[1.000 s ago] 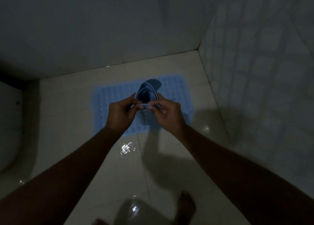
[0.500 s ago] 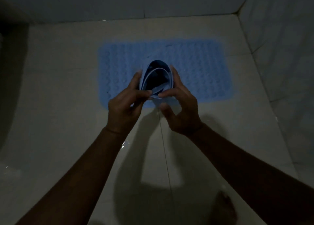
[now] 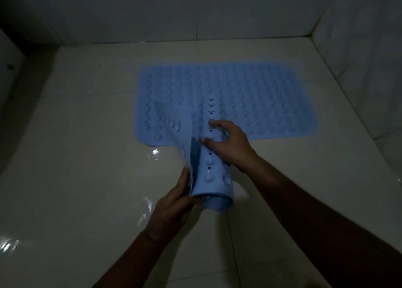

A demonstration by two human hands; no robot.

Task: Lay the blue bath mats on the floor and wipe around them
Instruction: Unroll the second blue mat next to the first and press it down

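One blue bath mat [image 3: 261,98] lies flat on the tiled floor near the far wall, its bumps facing up. A second blue bath mat [image 3: 208,172], still partly rolled, is held over the flat mat's near edge, with its loose flap peeling off to the left. My left hand [image 3: 174,205] grips the near end of the roll at the flap's edge. My right hand [image 3: 228,144] is shut on the roll's middle from the right. Suction cups and small holes show on the roll's outer face.
Wet, glossy pale floor tiles [image 3: 87,189] spread to the left and near side, with water glints. Tiled walls close off the far side [image 3: 195,13] and the right [image 3: 369,59]. A dark recess and a white fixture edge [image 3: 8,54] sit at the far left.
The rolled mat was held end-on in both hands; now it is turned lengthwise and lowered, its outer flap coming loose to the left. The camera has dropped closer to the floor.
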